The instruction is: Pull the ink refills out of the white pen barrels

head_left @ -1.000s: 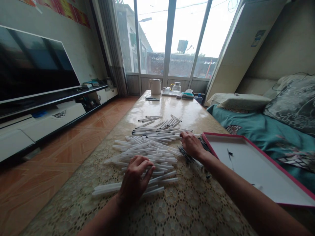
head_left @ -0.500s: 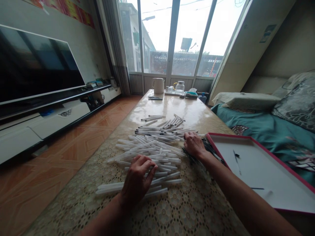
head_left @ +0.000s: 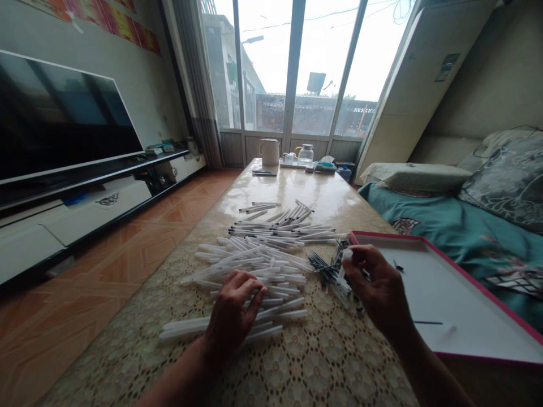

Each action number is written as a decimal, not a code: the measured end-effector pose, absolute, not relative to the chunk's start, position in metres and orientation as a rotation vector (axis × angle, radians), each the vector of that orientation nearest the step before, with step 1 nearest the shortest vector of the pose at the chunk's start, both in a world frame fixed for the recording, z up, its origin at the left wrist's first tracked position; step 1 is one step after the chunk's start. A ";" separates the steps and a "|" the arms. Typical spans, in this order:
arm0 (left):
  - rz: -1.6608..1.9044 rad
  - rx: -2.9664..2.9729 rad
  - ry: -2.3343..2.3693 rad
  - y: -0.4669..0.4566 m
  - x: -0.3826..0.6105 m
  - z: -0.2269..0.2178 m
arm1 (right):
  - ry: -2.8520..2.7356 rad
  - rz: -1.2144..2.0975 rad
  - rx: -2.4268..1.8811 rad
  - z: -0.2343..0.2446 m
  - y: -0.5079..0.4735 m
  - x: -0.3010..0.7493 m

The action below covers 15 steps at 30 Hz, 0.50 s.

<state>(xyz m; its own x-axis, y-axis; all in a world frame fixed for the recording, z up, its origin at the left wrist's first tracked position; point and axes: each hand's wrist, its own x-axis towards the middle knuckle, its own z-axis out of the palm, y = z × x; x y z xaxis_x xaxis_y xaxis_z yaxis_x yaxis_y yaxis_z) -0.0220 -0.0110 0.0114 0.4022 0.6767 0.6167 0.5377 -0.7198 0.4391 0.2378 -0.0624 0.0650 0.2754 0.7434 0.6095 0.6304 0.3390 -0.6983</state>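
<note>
My left hand [head_left: 236, 308] rests on a loose pile of white plastic tubes [head_left: 254, 254]. Its fingers are curled towards the thumb, and what lies under them is hidden. My right hand [head_left: 375, 282], raised near the tray's left corner, pinches a short translucent white plastic piece [head_left: 347, 255] between thumb and fingers. Below and left of that hand lies a bundle of thin dark sticks [head_left: 322, 267], with small clear and black pieces [head_left: 345, 291] beside it. Thin white sticks with black ends [head_left: 280, 228] lie in a row behind the tube pile.
A shallow white tray with a red rim [head_left: 466, 278] lies at the right, holding a few small dark and clear pieces. At the table's far end stand a beige jug [head_left: 269, 152], a glass pot [head_left: 306, 154] and a tissue pack [head_left: 325, 165]. A couch [head_left: 432, 209] borders the right side.
My right hand has lifted from the dark sticks and moved right and nearer to me, now with a white piece in its fingers. My left hand stays on the tubes.
</note>
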 end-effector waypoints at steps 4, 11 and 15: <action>1.210 2.492 1.049 -0.012 -0.021 0.012 | -1.605 0.046 -1.376 0.045 -0.062 0.227; 1.239 2.513 1.008 -0.012 -0.021 0.013 | -1.845 0.238 -1.404 0.016 -0.057 0.214; 1.177 2.648 0.919 -0.012 -0.020 0.012 | -2.006 0.405 -1.398 0.020 -0.066 0.203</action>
